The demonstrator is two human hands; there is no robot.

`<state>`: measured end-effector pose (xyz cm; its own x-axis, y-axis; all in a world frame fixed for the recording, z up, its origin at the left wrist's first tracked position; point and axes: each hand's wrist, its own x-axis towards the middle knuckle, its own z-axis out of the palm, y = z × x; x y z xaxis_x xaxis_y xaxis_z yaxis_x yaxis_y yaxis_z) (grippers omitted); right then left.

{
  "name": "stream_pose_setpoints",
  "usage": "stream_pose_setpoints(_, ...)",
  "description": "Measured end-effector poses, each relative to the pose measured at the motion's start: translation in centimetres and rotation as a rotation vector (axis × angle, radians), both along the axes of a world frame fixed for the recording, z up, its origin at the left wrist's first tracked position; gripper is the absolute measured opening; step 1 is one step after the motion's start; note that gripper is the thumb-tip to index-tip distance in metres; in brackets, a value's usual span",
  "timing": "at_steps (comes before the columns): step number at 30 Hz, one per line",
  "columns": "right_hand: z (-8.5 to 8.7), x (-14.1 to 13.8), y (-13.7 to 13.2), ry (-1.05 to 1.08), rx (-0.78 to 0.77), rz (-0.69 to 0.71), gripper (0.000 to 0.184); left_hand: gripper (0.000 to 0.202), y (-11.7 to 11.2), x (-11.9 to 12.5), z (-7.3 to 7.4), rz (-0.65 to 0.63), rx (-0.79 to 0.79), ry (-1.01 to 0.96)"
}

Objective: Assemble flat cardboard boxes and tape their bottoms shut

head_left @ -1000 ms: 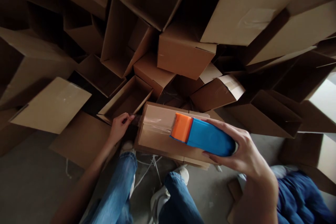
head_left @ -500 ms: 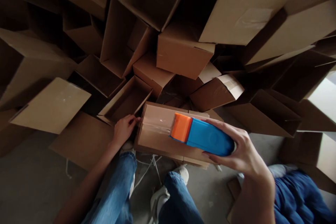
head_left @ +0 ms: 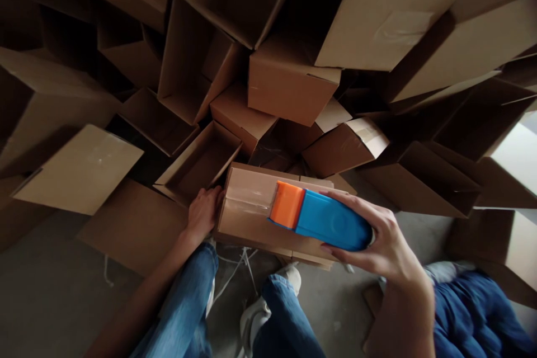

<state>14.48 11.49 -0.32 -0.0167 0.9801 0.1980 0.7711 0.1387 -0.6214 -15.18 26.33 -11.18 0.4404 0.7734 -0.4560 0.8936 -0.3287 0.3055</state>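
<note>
A small cardboard box [head_left: 247,218] rests over my knees, its top flaps closed. A strip of clear tape [head_left: 247,198] runs across the top from the left edge to a blue and orange tape dispenser [head_left: 321,218]. My right hand [head_left: 388,243] is wrapped round the dispenser's blue body and holds it on the box top. My left hand [head_left: 204,211] lies flat against the box's left side, fingers pressed on the tape end there.
A heap of empty cardboard boxes [head_left: 289,81] fills the far side, several open and tipped. An open box [head_left: 197,165] sits just behind my left hand. Grey floor [head_left: 46,291] lies left, a blue garment [head_left: 474,313] at lower right. Loose white string [head_left: 235,268] hangs between my legs.
My left hand slid down from the box's top left corner and flattened against its left side. The dispenser and my right hand shifted slightly left along the tape.
</note>
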Motion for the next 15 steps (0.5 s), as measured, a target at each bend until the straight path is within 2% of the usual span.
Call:
stream_pose_setpoints(4,0.1,-0.1,0.0,0.008,-0.002,-0.003,0.069,0.026,-0.1,0.1,-0.4,-0.038,-0.019,-0.031)
stream_pose_setpoints(10,-0.1,0.0,-0.1,0.016,-0.018,-0.019,0.070,0.040,-0.7,0.5,-2.0,0.045,-0.147,0.070)
stream_pose_setpoints(15,0.0,0.0,-0.2,0.019,-0.044,-0.024,0.069,0.037,-0.6,0.7,-2.1,0.031,-0.163,0.056)
